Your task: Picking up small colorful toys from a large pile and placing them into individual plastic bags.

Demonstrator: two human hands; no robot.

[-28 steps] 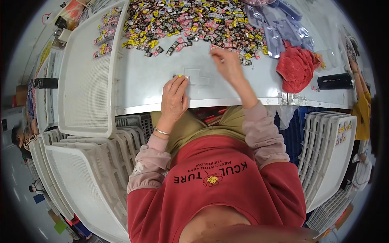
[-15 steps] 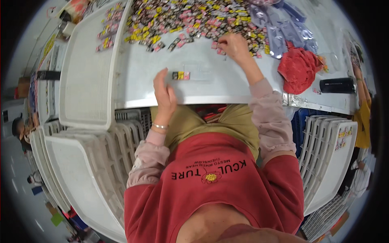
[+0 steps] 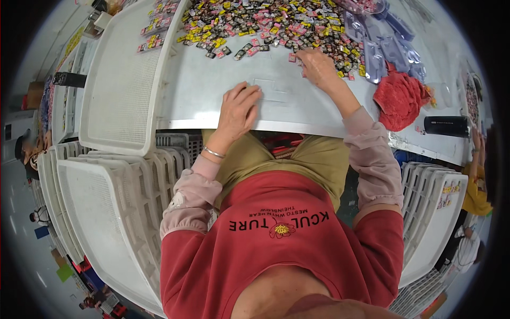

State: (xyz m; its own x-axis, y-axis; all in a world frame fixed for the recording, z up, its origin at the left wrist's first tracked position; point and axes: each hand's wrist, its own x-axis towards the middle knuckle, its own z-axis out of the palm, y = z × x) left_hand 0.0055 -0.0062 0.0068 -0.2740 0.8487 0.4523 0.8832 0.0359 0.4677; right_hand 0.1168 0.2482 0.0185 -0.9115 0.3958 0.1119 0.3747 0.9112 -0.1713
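A big heap of small colourful wrapped pieces [image 3: 265,24] covers the far part of the white table [image 3: 202,90]. My right hand [image 3: 319,66] rests at the heap's near edge with its fingers curled down among the pieces; what they grip is hidden. My left hand [image 3: 239,109] lies flat near the table's front edge, fingers spread. Its fingertips touch a clear plastic moulded tray [image 3: 276,91] that lies on the table between my hands. The spot beneath the left hand is covered.
A white perforated tray [image 3: 122,90] with a few pieces at its far end sits left of the table. More white trays are stacked at lower left [image 3: 101,212] and right [image 3: 433,207]. A red cloth [image 3: 398,98], clear blister trays [image 3: 382,40] and a black cylinder [image 3: 446,126] lie right.
My left hand has moved forward onto the table and now covers the short row of pieces seen beside it earlier. My right hand stays at the heap's edge.
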